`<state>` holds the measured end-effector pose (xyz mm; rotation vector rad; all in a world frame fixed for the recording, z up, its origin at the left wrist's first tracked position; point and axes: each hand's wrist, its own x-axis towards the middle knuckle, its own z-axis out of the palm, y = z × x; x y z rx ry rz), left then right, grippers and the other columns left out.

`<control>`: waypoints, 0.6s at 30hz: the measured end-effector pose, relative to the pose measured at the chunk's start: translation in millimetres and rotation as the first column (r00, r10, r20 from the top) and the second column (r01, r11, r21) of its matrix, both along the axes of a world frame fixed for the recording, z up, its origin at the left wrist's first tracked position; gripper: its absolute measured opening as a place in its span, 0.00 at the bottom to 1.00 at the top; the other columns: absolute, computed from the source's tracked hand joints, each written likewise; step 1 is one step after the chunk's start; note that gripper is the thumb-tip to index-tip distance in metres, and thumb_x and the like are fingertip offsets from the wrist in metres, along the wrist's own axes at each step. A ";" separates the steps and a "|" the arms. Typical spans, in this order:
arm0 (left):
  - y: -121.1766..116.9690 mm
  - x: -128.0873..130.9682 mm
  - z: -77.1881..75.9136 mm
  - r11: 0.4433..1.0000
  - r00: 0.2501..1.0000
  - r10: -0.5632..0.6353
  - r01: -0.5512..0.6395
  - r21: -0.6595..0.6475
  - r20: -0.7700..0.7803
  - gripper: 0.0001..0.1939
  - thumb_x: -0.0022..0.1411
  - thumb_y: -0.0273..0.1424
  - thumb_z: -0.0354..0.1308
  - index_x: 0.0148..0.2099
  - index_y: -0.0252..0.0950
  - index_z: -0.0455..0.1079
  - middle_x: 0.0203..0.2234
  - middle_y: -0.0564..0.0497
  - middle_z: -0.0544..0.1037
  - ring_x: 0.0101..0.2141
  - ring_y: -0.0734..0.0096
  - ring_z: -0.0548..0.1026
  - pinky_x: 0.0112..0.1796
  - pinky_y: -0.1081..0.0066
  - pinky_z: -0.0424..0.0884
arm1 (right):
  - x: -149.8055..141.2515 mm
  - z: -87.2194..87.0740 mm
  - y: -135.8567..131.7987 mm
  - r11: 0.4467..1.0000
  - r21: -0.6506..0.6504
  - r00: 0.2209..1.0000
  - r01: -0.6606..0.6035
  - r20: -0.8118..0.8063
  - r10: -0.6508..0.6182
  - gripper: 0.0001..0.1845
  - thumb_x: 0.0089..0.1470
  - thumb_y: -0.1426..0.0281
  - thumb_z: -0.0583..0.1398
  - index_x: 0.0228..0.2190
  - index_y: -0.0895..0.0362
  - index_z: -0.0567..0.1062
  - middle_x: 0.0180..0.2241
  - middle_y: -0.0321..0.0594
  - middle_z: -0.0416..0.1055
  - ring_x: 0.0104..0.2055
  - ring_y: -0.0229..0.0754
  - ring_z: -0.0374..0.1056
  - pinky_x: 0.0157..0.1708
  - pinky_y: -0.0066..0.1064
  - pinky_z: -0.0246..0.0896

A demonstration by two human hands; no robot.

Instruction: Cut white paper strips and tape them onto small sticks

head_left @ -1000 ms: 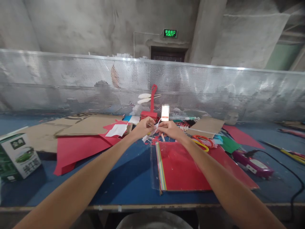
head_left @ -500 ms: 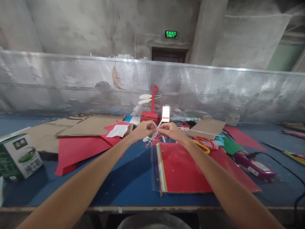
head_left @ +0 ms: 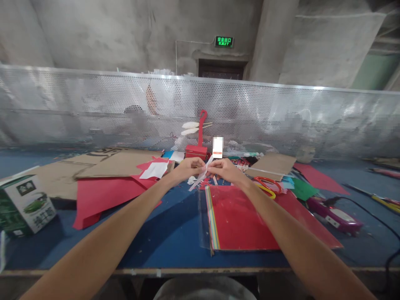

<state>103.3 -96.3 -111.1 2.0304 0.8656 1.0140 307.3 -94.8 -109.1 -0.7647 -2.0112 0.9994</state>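
Between my two hands, over the middle of the table, a narrow white paper strip (head_left: pixel 196 183) slants from upper right to lower left. My left hand (head_left: pixel 191 168) pinches it from the left side, thumb and fingers together. From the right, my right hand (head_left: pixel 223 170) also pinches the strip, its fingertips nearly meeting the left ones. Small red and white paper scraps (head_left: pixel 206 182) lie beneath the hands. Just behind them stand a red paper box with a looped upright strap (head_left: pixel 196 152) and a lit phone (head_left: pixel 218 148).
A plastic-sleeved stack of red paper (head_left: pixel 243 221) lies front right, with red and yellow scissors (head_left: pixel 267 187) at its back edge. Cardboard (head_left: pixel 115 164) and red sheets (head_left: pixel 109 200) cover the left. A milk carton (head_left: pixel 28 204) stands far left, a purple corded device (head_left: pixel 334 216) right.
The white strip has turned, and its lower end now hangs longer toward the lower left. My left fingers have closed down around it; my right hand stays nearly in place.
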 end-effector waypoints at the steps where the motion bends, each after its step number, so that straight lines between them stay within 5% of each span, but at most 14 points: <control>1: -0.8 0.2 0.5 1.000 1.000 -0.002 0.002 -0.017 0.008 0.13 0.55 0.38 0.62 0.35 0.33 0.69 0.25 0.53 0.72 0.25 0.77 0.67 0.25 0.76 0.62 | 0.1 0.5 -0.2 1.000 -0.008 1.000 -0.001 -0.003 0.001 0.12 0.51 0.64 0.61 0.31 0.60 0.78 0.31 0.43 0.78 0.22 0.33 0.67 0.20 0.22 0.60; 18: 3.2 2.8 -3.0 1.000 1.000 0.029 -0.029 0.004 0.009 0.15 0.55 0.40 0.61 0.38 0.34 0.70 0.28 0.52 0.73 0.28 0.75 0.71 0.29 0.75 0.67 | -4.3 -1.0 1.5 0.994 0.052 0.995 0.095 -0.002 -0.095 0.09 0.49 0.68 0.59 0.29 0.61 0.77 0.26 0.41 0.76 0.22 0.34 0.66 0.17 0.21 0.58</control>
